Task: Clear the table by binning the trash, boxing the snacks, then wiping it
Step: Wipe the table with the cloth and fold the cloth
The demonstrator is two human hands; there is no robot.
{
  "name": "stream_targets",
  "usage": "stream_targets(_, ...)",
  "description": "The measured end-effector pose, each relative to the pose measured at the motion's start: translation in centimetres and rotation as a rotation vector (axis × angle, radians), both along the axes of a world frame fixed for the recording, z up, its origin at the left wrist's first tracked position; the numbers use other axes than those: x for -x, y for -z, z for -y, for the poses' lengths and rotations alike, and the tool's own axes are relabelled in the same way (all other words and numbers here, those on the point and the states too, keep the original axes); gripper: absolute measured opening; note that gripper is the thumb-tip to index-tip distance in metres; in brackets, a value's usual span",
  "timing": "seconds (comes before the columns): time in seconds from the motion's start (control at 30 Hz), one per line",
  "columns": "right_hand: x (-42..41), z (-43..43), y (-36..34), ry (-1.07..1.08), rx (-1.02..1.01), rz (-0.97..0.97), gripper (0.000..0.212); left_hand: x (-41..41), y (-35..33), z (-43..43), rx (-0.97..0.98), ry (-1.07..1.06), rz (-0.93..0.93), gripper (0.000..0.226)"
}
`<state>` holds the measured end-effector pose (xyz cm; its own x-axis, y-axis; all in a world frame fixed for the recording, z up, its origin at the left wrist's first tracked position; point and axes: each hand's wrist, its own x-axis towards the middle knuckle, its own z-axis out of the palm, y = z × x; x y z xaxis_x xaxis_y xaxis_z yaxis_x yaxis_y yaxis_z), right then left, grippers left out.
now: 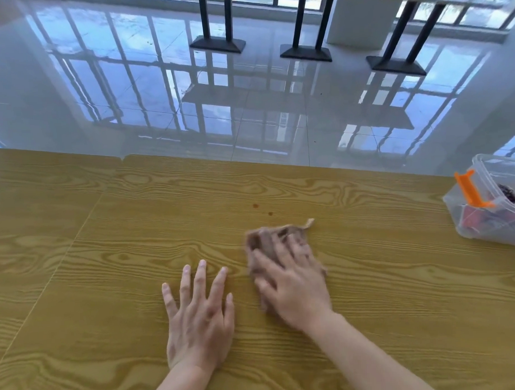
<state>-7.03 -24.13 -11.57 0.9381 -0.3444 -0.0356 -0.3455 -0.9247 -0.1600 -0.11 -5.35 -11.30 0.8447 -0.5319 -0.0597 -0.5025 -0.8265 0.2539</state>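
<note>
A crumpled brown cloth (263, 238) lies on the wooden table (106, 258), a little right of centre. My right hand (294, 284) presses flat on top of it, fingers spread and blurred with motion. Just to its left my left hand (199, 313) rests palm down on the bare wood, fingers apart and holding nothing. Two small reddish-brown spots (262, 209) mark the table just beyond the cloth. At the right edge stands a clear plastic box (461, 217) with an orange latch (469, 189), and colourful snack packets show through its wall.
The table's far edge (249, 163) runs across the middle of the view, with glossy floor tiles beyond. Black table bases (305, 53) stand on the floor at the back. A seam in the tabletop (62, 254) runs diagonally on the left.
</note>
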Motion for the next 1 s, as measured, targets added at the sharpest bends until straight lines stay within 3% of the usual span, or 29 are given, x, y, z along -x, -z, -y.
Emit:
stream_targets(0.07,2.3,-0.4,0.3,-0.255,0.01,0.013,0.057,-0.1,0.0,-0.3,0.164,-0.054,-0.036,0.06)
stream_targets(0.1,3.2,0.9,0.2,-0.281,0.014,0.007,0.057,-0.2,0.1,-0.6,0.214,-0.064,-0.045,0.058)
stream_targets(0.17,4.0,4.5,-0.3,-0.092,0.044,-0.013,0.057,-0.8,-0.2,-1.2,0.214,-0.023,-0.019,0.05)
stream_targets(0.23,2.3,7.2,-1.0,0.231,0.029,-0.049,0.059,-2.5,-0.4,-2.0,0.146,0.08,0.029,0.044)
stream_targets(0.33,-2.5,5.2,-1.4,0.432,-0.033,-0.082,0.059,-6.3,-0.8,-3.4,-0.034,0.156,0.023,0.059)
stream_targets(0.4,-3.2,1.7,-1.0,0.241,-0.03,-0.05,0.06,-8.6,-0.3,-4.3,-0.116,0.13,0.002,0.065)
stream_targets(0.5,1.5,-1.6,-0.1,-0.209,0.019,0.004,0.062,-9.8,0.8,-4.9,-0.119,0.147,0.011,0.06)
stream_targets(0.57,4.2,0.6,-0.1,-0.272,0.047,-0.015,0.063,-9.7,1.1,-4.9,-0.114,0.148,0.032,0.06)
stream_targets(0.73,-1.9,7.0,-1.2,0.358,0.022,-0.065,0.062,-9.7,0.9,-4.9,-0.1,0.145,0.058,0.06)
stream_targets(0.8,-5.5,5.9,-1.2,0.44,-0.025,-0.079,0.062,-9.7,0.9,-4.9,-0.1,0.139,0.07,0.06)
stream_targets(0.9,-4.9,2.4,-0.5,0.186,0.005,-0.062,0.062,-9.6,0.9,-4.9,-0.093,0.125,0.069,0.058)
stream_targets(1.0,1.7,0.2,0.1,-0.124,0.039,-0.015,0.06,-9.6,0.9,-4.9,-0.088,0.119,0.077,0.057)
